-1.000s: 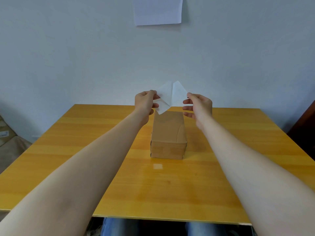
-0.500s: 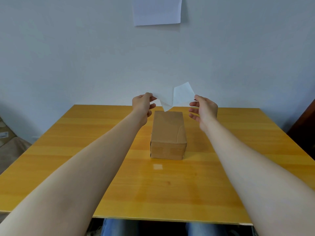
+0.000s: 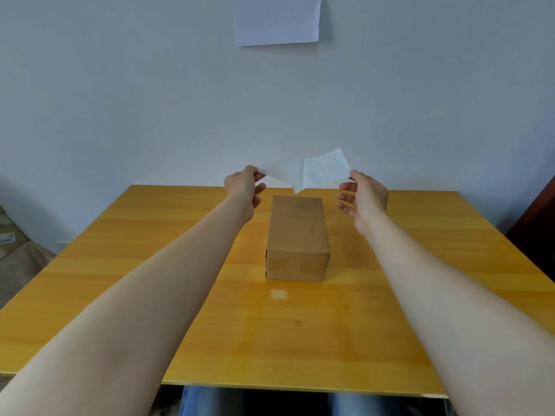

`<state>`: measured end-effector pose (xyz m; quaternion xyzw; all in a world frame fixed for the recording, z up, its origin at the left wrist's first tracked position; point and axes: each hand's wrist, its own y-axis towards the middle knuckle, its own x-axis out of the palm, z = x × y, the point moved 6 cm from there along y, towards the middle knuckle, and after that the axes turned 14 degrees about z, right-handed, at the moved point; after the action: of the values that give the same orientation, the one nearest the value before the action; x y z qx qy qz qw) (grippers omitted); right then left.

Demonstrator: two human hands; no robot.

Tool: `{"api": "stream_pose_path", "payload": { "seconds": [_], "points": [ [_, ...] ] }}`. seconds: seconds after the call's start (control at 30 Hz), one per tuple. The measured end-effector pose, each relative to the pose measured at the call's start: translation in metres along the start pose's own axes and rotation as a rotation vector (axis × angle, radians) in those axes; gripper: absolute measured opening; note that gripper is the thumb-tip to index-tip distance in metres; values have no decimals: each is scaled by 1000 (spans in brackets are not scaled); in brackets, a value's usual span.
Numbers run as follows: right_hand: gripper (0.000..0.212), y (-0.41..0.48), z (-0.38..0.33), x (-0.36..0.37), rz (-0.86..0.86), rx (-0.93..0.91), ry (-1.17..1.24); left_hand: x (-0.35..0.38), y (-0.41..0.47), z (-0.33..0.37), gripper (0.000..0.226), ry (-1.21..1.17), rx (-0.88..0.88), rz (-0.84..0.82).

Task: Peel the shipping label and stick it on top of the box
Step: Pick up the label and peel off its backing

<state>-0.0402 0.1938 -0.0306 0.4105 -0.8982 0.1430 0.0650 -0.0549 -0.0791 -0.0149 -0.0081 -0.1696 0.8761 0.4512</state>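
Observation:
A brown cardboard box [image 3: 297, 232] stands lengthwise in the middle of the yellow wooden table [image 3: 150, 265]. Above its far end I hold a white shipping label, pulled apart into two sheets still joined at a low point over the box. My left hand [image 3: 244, 187] pinches the corner of the left sheet [image 3: 282, 174]. My right hand [image 3: 362, 195] pinches the corner of the right sheet [image 3: 326, 171] with thumb and forefinger, the other fingers spread. I cannot tell which sheet is the sticker and which the backing.
A white paper [image 3: 277, 19] hangs on the pale wall behind the table. A small pale square mark [image 3: 278, 294] lies on the table in front of the box. Cardboard items [image 3: 9, 235] sit on the floor at the left, dark furniture [image 3: 540, 211] at the right.
My hands have moved apart, left hand leftward and right hand rightward, spreading the two sheets wider. The joined point has shrunk toward the bottom corner. The box has not moved.

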Motion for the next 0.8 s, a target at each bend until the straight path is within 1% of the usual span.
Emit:
{"api": "stream_pose_path", "payload": {
  "seconds": [0.4, 0.57, 0.73, 0.8],
  "points": [
    [15, 1, 3, 0, 23, 14, 32, -6, 3, -8, 12, -170, -152, 33],
    [14, 4, 5, -4, 61, 31, 43, -8, 4, -10, 10, -199, -160, 58],
    [17, 10, 12, -12, 99, 70, 72, -14, 6, -12, 18, -231, -165, 105],
    [20, 12, 15, -13, 108, 92, 102, -16, 6, -11, 19, -238, -135, 130]
  ]
}}
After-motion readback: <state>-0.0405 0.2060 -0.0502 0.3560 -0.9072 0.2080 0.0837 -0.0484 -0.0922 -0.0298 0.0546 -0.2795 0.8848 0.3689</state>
